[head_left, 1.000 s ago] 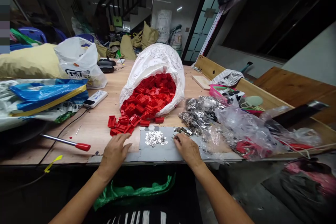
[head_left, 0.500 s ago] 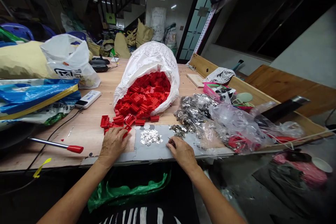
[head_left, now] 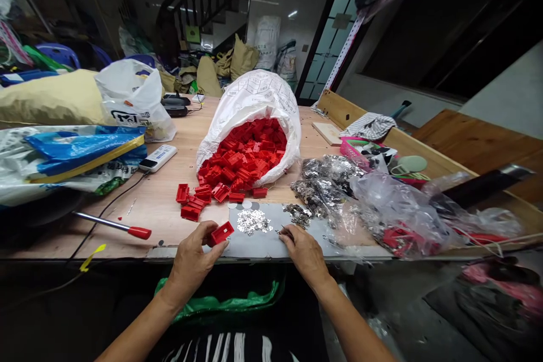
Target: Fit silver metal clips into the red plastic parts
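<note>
My left hand [head_left: 193, 257] is closed on a small red plastic part [head_left: 222, 232], held just above the table's near edge. My right hand [head_left: 304, 252] pinches a small metal piece [head_left: 283, 232] at its fingertips, over a grey board [head_left: 271, 243]. On that board lies a heap of small silver metal pieces [head_left: 253, 220]. Loose red parts [head_left: 199, 199] lie beyond my left hand. Behind them a white sack [head_left: 254, 102] lies on its side, spilling many red parts [head_left: 246, 153].
A red-handled screwdriver [head_left: 112, 225] lies at the left. Clear plastic bags of metal pieces [head_left: 335, 181] crowd the right side. A white remote [head_left: 158, 158], blue and white bags [head_left: 76, 147] and a cable sit at the left. A green bag [head_left: 220, 302] hangs below the table edge.
My left hand has picked a red part from the loose pile and drawn it back toward the table edge. My right hand stays at the board, still pinching.
</note>
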Demonstrator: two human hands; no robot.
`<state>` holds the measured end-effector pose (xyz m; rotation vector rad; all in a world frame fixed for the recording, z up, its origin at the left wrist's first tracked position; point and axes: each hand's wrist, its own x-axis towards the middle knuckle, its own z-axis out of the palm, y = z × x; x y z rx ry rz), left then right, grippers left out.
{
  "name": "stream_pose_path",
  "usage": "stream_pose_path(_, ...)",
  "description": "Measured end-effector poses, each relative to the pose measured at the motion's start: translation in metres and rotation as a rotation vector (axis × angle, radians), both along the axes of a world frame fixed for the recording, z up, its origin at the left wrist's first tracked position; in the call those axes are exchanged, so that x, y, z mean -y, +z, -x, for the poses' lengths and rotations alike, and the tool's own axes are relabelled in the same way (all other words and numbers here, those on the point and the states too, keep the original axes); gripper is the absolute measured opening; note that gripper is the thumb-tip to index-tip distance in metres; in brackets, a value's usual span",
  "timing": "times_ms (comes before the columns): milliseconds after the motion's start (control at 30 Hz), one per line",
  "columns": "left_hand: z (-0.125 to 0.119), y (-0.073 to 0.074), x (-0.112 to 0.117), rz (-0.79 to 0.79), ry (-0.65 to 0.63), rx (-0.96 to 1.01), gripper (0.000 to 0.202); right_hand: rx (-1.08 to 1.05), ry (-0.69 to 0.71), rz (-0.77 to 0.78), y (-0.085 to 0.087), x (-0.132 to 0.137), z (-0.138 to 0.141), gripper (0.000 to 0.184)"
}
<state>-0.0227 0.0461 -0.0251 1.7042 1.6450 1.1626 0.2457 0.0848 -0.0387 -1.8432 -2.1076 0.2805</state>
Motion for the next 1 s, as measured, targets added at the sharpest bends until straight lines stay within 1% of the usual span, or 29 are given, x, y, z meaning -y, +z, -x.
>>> stream_pose_path(67, -0.001, 0.002, 0.002, 0.025, -0.017, 0.01, 0.024, -0.011, 0.002, -0.011, -0.002, 0.0, -0.001, 0.013)
stream_pose_path(167, -0.001, 0.002, 0.005, 0.048, -0.015, 0.059, 0.028, -0.052, 0.006, -0.046, -0.004, 0.0, -0.002, 0.015)
stream_pose_path(233, 0.0, 0.0, 0.006, 0.046, -0.009, 0.093, 0.033, -0.12, 0.005, -0.077, -0.003, 0.0, -0.002, 0.016)
stream_pose_path(300, 0.0, -0.003, 0.008, 0.023, -0.005, 0.096, 0.035, -0.233, 0.017, -0.074, -0.001, 0.002, 0.002, 0.016)
stream_pose_path(400, 0.0, -0.004, 0.012, -0.025, -0.013, 0.056, 0.036, -0.457, 0.055, 0.004, 0.005, 0.007, 0.014, 0.019)
stream_pose_path(500, -0.002, -0.001, 0.015, -0.061, -0.039, 0.006, 0.035, -0.637, 0.109, 0.067, 0.01, 0.015, 0.031, 0.022)
stream_pose_path(600, -0.004, 0.001, 0.018, -0.065, -0.064, -0.018, 0.034, -0.745, 0.167, 0.116, 0.016, 0.024, 0.049, 0.021)
stream_pose_path(733, -0.005, 0.001, 0.02, -0.04, -0.08, 0.03, 0.036, -0.825, 0.189, 0.139, 0.024, 0.031, 0.067, 0.021)
stream_pose_path(800, -0.005, 0.001, 0.02, -0.012, -0.088, 0.103, 0.037, -0.84, 0.201, 0.141, 0.026, 0.033, 0.074, 0.022)
stream_pose_path(867, -0.007, 0.002, 0.021, 0.051, -0.1, 0.235, 0.036, -0.851, 0.222, 0.153, 0.025, 0.035, 0.078, 0.021)
stream_pose_path(933, -0.01, 0.004, 0.022, 0.157, -0.128, 0.449, 0.037, -0.858, 0.243, 0.177, 0.024, 0.038, 0.082, 0.019)
stream_pose_path(1000, -0.013, 0.005, 0.023, 0.294, -0.158, 0.721, 0.04, -0.862, 0.257, 0.195, 0.023, 0.041, 0.085, 0.016)
